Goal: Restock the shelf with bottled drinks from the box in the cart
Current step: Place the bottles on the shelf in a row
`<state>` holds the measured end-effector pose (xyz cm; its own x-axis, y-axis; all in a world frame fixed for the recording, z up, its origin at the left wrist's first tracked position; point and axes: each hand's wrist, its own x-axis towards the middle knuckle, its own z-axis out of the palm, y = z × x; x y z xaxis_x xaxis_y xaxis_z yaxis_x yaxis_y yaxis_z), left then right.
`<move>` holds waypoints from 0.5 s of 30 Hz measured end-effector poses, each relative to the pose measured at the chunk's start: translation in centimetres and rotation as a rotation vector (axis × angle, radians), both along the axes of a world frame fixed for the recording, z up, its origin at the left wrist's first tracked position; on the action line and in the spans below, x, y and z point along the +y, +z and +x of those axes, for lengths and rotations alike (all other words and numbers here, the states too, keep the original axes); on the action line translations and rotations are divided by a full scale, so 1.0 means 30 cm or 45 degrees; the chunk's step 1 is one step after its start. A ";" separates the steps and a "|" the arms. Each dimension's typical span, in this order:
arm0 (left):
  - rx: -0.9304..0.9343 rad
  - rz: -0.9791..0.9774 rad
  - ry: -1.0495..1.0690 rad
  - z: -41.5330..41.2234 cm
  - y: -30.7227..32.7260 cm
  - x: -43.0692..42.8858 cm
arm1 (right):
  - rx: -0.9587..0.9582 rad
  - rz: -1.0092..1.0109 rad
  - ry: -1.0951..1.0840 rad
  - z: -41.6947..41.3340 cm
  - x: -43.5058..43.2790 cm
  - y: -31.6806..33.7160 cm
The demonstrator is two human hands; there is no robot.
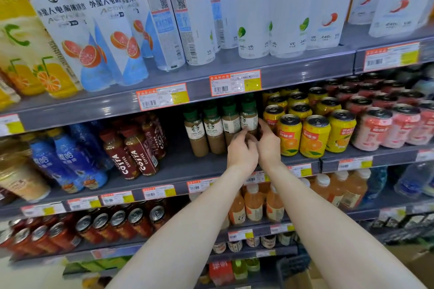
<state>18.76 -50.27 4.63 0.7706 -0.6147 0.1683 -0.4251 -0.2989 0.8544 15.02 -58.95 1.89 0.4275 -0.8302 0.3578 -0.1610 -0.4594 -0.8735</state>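
Several green-capped Starbucks latte bottles [195,131] stand in a row on the grey middle shelf [187,169]. Both my hands reach to the right end of that row. My left hand [242,151] and my right hand [269,143] wrap around the lower part of the rightmost latte bottle [249,117], which stands upright against the yellow cans. The cart shows only as a dark corner with brown cardboard [298,272] at the bottom, between my forearms.
Yellow orange-drink cans [314,136] and pink cans [385,126] sit right of the lattes. Costa coffee bottles [138,155] and blue bottles [70,159] stand to the left. White electrolyte-water bottles [249,7] fill the shelf above; juice bottles [253,204] and cans [117,223] below.
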 end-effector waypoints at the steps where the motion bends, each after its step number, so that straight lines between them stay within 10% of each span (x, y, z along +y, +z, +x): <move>1: 0.006 0.004 -0.002 -0.004 0.002 0.006 | 0.010 -0.001 -0.002 0.000 0.003 0.002; 15: -0.324 0.168 -0.007 -0.027 -0.053 0.278 | 0.358 0.193 -0.210 -0.054 0.129 0.058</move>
